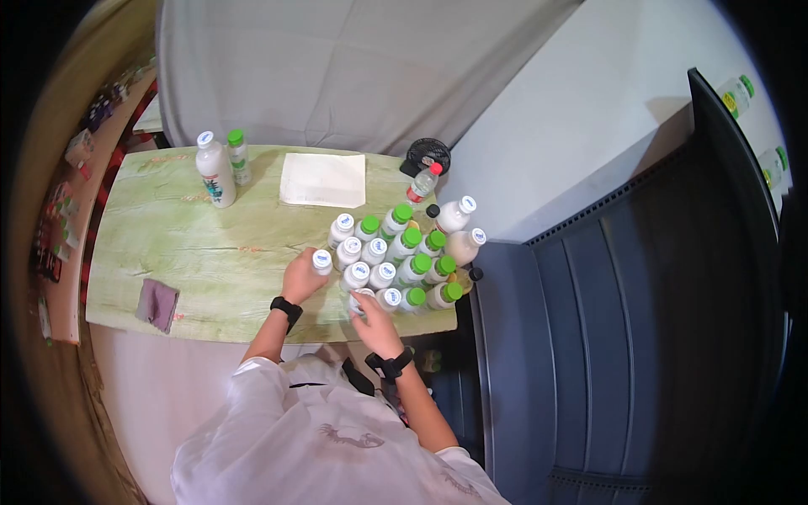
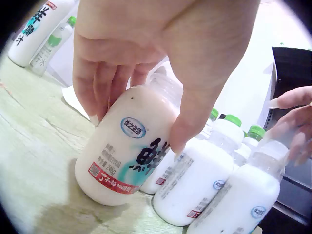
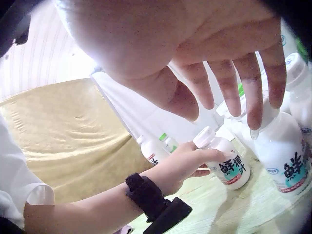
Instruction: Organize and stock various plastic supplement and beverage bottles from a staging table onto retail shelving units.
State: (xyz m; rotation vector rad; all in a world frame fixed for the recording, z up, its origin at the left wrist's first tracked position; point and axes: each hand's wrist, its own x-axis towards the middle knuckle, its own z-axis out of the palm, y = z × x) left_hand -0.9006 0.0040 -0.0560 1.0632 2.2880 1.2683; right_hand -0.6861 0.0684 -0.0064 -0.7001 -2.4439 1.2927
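My left hand (image 1: 303, 278) grips a small white bottle (image 2: 129, 146) with a white cap, fingers and thumb around its upper body. In the left wrist view that bottle stands slightly tilted at the table surface, left of the grouped bottles. My right hand (image 1: 379, 328) reaches over the front row with its fingers spread and loosely bent. Its fingertips (image 3: 254, 122) overlap the top of a white bottle (image 3: 282, 151) in the right wrist view. Several more white-capped bottles (image 1: 357, 274) stand close together between and beyond both hands.
Green-capped bottles (image 1: 412, 269) and larger white bottles (image 1: 461, 244) crowd the right end of the table (image 1: 194, 269). A tall white bottle (image 1: 216, 175) and a green-capped one (image 1: 239, 160) stand back left. White paper (image 1: 323, 179), a black fan (image 1: 427, 156) and a purple cloth (image 1: 158, 305) lie around.
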